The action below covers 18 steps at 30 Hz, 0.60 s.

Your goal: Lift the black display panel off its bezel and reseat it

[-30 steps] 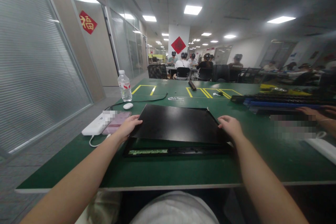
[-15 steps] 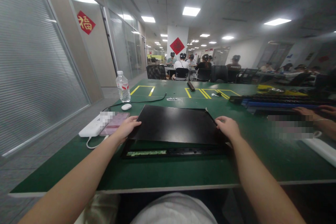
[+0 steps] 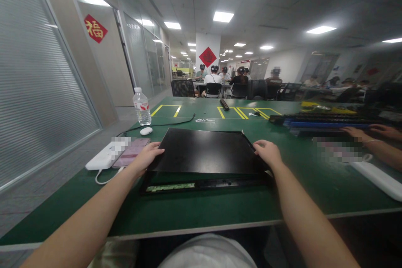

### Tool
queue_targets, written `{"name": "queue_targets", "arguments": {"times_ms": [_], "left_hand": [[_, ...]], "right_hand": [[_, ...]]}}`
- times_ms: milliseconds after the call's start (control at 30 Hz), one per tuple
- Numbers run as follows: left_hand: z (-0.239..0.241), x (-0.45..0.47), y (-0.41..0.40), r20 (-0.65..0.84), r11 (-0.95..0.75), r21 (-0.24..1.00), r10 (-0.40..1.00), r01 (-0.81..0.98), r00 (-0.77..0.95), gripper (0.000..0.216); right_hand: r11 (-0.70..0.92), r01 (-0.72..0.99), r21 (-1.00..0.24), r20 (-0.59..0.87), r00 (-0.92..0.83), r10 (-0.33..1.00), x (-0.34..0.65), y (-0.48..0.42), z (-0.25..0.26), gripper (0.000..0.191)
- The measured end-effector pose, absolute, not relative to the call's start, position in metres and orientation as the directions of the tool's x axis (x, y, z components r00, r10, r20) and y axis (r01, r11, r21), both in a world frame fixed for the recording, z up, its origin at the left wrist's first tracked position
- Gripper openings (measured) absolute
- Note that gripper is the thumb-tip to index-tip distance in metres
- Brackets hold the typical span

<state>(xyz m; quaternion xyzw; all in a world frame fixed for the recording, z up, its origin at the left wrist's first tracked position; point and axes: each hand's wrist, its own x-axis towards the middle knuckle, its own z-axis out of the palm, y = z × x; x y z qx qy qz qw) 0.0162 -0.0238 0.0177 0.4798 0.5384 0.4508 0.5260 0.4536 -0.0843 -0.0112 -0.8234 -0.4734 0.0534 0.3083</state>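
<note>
A glossy black screen panel (image 3: 204, 150) lies over a thin black frame (image 3: 232, 183) on the green table. Along the frame's near side, a narrow green circuit board (image 3: 171, 187) shows in front of the panel's near edge. At the panel's left edge, my left hand (image 3: 150, 155) grips it with thumb on top and fingers partly hidden below. My right hand (image 3: 266, 153) pinches at the right edge, where panel and frame lie close together; which of them its fingertips hold is unclear.
To the left are a white power bank (image 3: 105, 155), a phone (image 3: 132, 152), a white earbud case (image 3: 146, 131), a water bottle (image 3: 142, 106) and a black cable (image 3: 176, 124). At right, another person's hands (image 3: 358, 133) are beside long black and blue strips (image 3: 326, 124).
The panel's near left edge has come down slightly and sits more level. Both hands keep their places at its sides. The whole view has shifted a little.
</note>
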Motion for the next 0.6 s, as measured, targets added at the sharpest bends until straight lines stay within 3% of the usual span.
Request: {"name": "queue_targets", "arguments": {"times_ms": [600], "left_hand": [[0.0159, 0.0146, -0.0227, -0.137, 0.136, 0.989, 0.991, 0.059, 0.0, 0.025]], "right_hand": [[-0.345, 0.741, -0.576, 0.209, 0.542, 0.814, 0.4546, -0.0849, -0.0116, 0.029]]}}
